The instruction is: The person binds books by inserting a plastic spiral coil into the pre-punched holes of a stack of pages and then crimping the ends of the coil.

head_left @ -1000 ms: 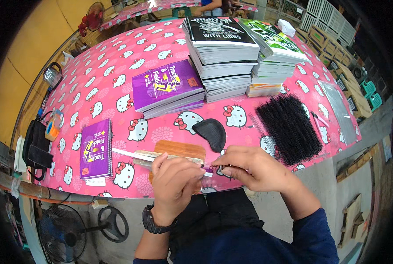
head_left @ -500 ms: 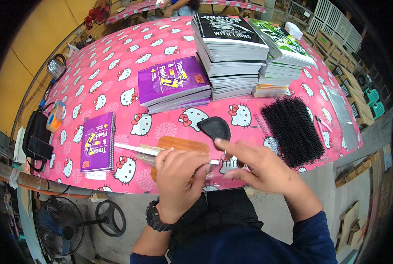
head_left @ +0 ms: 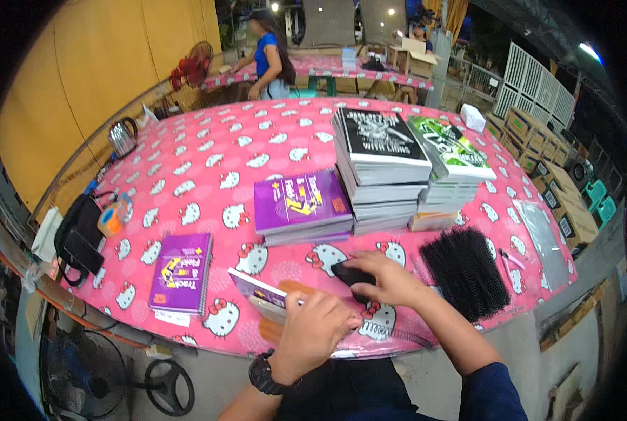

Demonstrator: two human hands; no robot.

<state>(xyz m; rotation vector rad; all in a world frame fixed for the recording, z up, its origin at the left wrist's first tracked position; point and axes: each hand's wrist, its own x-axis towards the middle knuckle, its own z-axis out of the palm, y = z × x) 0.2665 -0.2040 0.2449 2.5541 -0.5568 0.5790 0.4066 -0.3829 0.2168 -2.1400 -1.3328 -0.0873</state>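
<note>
My left hand (head_left: 315,324), a black watch on its wrist, closes around a purple-covered notebook (head_left: 257,286) standing on edge above a brown wooden board (head_left: 296,288). A black wire spiral coil (head_left: 404,335) trails rightward from the notebook's near end over the table; how far it runs into the notebook is hidden by my hand. Further right, my right hand (head_left: 390,279) has its fingers and thumb around the edge of a flat black rounded pad (head_left: 348,275).
A purple spiral notebook (head_left: 181,274) lies at left. Behind are stacks of purple notebooks (head_left: 303,205), black-covered books (head_left: 382,140) and green-covered books (head_left: 454,151). Black coils (head_left: 464,274) and pink-handled cutters (head_left: 513,259) lie right. A person (head_left: 270,56) stands beyond the table.
My right hand has left the notebook's coil end and taken hold of the black pad. The left hand still holds the notebook, now tilted with its cover showing. The view has lifted.
</note>
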